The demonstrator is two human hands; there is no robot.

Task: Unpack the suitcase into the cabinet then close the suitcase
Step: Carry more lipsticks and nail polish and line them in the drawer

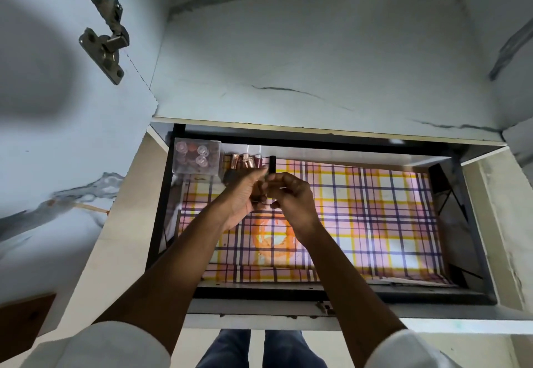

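An open cabinet (pixel 317 50) holds a pulled-out drawer (pixel 476 223) lined with plaid paper (pixel 375 209). A clear box (pixel 197 156) and copper tubes (pixel 245 161) sit at its back left. Above the lining, left hand (pixel 242 197) and right hand (pixel 291 197) meet, each grip pinching a small black tube (pixel 272 164). The suitcase is out of view.

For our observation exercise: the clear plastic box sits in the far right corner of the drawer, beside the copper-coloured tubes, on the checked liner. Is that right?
Not quite. The head view shows the clear plastic box in the far left corner of the drawer, not the right. The rest holds: it sits beside the copper-coloured tubes, on the checked liner.
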